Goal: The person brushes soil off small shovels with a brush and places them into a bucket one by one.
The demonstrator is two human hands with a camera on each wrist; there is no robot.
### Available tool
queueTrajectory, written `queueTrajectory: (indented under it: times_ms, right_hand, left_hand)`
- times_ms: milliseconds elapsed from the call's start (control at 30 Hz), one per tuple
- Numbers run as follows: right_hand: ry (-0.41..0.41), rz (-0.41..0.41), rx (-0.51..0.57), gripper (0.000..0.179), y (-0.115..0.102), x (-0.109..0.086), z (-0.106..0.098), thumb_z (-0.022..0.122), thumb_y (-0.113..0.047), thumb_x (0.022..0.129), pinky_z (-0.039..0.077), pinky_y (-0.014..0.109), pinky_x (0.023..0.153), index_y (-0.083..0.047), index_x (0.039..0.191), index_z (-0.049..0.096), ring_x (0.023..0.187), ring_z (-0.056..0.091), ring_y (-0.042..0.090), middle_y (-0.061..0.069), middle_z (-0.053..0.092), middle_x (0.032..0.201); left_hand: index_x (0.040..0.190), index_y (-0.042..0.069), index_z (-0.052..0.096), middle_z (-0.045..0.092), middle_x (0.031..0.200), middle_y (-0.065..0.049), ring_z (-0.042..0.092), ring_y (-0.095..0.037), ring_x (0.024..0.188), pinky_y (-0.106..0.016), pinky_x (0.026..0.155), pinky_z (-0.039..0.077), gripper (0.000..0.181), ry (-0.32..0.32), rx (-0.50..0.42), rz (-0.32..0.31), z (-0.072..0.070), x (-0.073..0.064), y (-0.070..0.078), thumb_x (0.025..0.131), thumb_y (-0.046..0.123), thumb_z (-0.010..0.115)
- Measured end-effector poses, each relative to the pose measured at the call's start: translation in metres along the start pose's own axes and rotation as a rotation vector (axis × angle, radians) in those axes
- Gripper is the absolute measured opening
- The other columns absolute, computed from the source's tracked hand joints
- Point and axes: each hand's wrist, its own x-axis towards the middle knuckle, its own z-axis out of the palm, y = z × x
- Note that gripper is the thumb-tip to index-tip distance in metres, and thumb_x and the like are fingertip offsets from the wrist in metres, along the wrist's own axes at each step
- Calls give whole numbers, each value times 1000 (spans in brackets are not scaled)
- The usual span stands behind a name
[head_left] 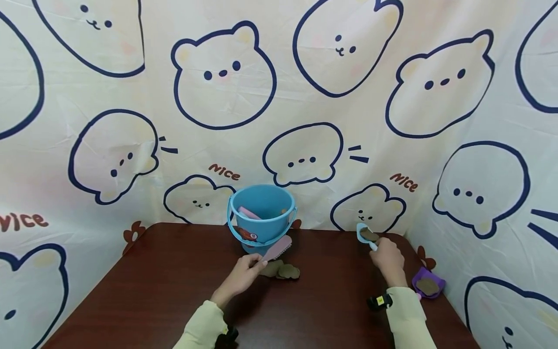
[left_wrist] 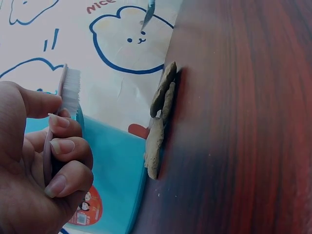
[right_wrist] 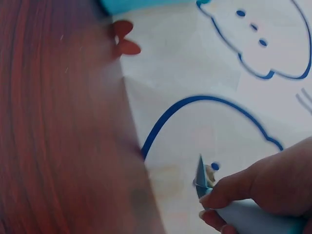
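In the lower half of the frame, a dark wooden worktop (head_left: 331, 310) is occupied by a blue bucket (head_left: 272, 229), brownish lumps (head_left: 288, 272) centrally, and, lower right, a purple container (head_left: 421, 273).

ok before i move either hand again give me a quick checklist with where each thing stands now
1. Brush secure in left hand: ok, gripped by its handle.
2. Light blue scoop held by right hand: ok.
3. Scoop loaded: ok, a brown piece lies on it.
4. Bucket upright: ok, its handle hangs down in front.
5. Table free before the bucket: not ok, brown lumps lie there.
6. Bucket's full contents: cannot tell, a pink item shows, much is hidden.
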Motion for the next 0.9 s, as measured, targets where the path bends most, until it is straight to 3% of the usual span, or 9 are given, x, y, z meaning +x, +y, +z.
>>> queueTrajectory:
  times_ms: [133, 267, 367, 600, 900]
  right_hand:
    - [-8, -48, 1, 10, -16, -8, -8, 67, -11, 89, 42, 38, 53, -2, 87, 65, 62, 55, 26, 12, 60, 74]
    - [-17, -79, 19, 21, -30, -16, -14, 71, -12, 88, 44, 39, 56, 2, 102, 68, 65, 56, 26, 13, 65, 80]
    - [-27, -104, 28, 24, -40, -22, -18, 73, -13, 88, 44, 39, 58, 2, 106, 69, 66, 56, 25, 12, 66, 83]
    - [-32, -202, 55, 20, -63, -39, -21, 78, -14, 85, 47, 40, 59, -2, 100, 72, 68, 59, 21, 7, 69, 83]
    - [-84, -288, 118, 16, -86, -52, -5, 84, -13, 81, 52, 39, 67, -8, 93, 74, 71, 62, 16, 2, 71, 86]
  left_hand:
    - [83, 1, 54, 40, 66, 1, 42, -10, 59, -26, 60, 37, 30, 3, -21, 15, 1, 2, -5, 106, 21, 55]
    - [85, 1, 55, 42, 67, 1, 44, -11, 61, -27, 60, 38, 30, 0, -38, 23, 0, 3, -5, 105, 23, 56]
    - [85, 1, 55, 42, 68, 1, 44, -11, 61, -27, 60, 38, 31, 2, -30, 26, 0, 4, -3, 106, 24, 55]
    - [83, -1, 53, 39, 67, 2, 41, -9, 60, -26, 62, 37, 32, 1, -36, 18, 2, 7, 2, 106, 21, 55]
    - [84, 3, 54, 40, 69, 2, 43, -8, 61, -26, 62, 39, 30, -22, -41, 75, 6, 5, 6, 107, 22, 54]
